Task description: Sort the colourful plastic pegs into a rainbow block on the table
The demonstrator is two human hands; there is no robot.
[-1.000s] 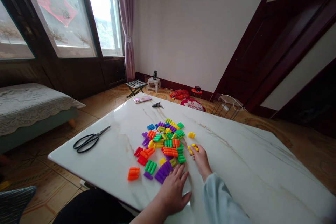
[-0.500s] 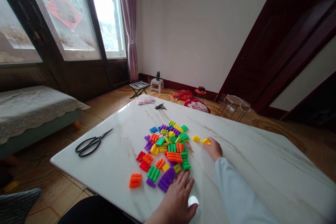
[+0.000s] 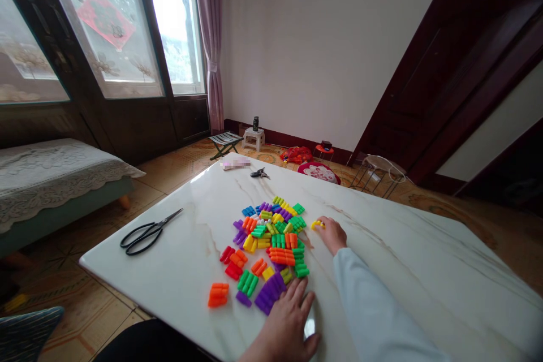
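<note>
A pile of small plastic building blocks in several bright colours lies in the middle of a white marble table. My right hand reaches across the table just right of the pile, fingers curled round a yellow block. My left hand lies flat on the table near the front edge, fingers spread, its fingertips touching a purple block. A lone orange block sits at the pile's front left.
Black scissors lie on the table's left part. A phone and keys rest at the far edge. Beyond are a bed at left, small stools by the wall, and a wire rack.
My right hand took yellow pieces from the pile's right edge, carried them out to the right, then came back left to the loose yellow block. My left hand stayed put.
</note>
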